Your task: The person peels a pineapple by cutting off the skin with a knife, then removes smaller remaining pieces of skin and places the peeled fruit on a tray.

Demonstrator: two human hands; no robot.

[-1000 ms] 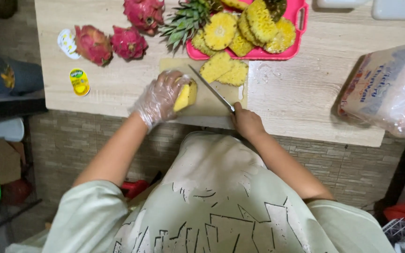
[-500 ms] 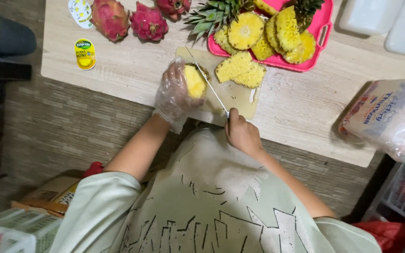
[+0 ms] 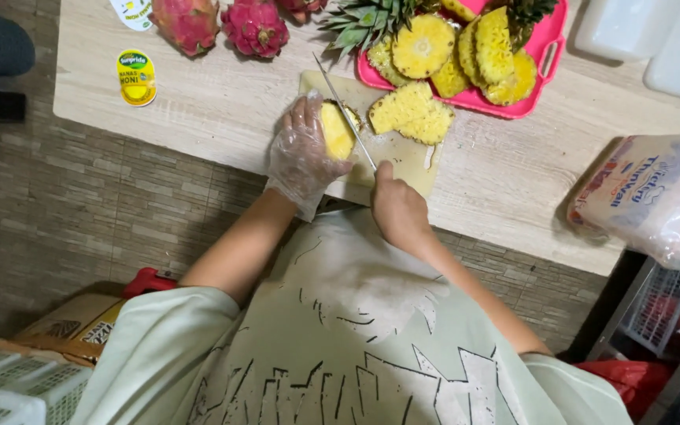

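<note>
My left hand (image 3: 302, 154), in a clear plastic glove, grips a yellow pineapple piece (image 3: 338, 131) on a pale cutting board (image 3: 408, 161). My right hand (image 3: 397, 208) is bare and holds a long thin knife (image 3: 344, 110) by the handle, its blade lying against the right side of that piece. Two more peeled pineapple chunks (image 3: 412, 112) rest on the board to the right of the blade.
A pink tray (image 3: 541, 75) with several pineapple slices and leafy crowns sits behind the board. Pink dragon fruits (image 3: 255, 27) and a small yellow can (image 3: 136, 76) lie at the table's left. A plastic-wrapped package (image 3: 655, 197) lies at the right edge, white containers (image 3: 647, 39) behind it.
The view has shifted left and down. The knife blade has moved in against the pineapple piece that my left hand holds; both hands stay at the board.
</note>
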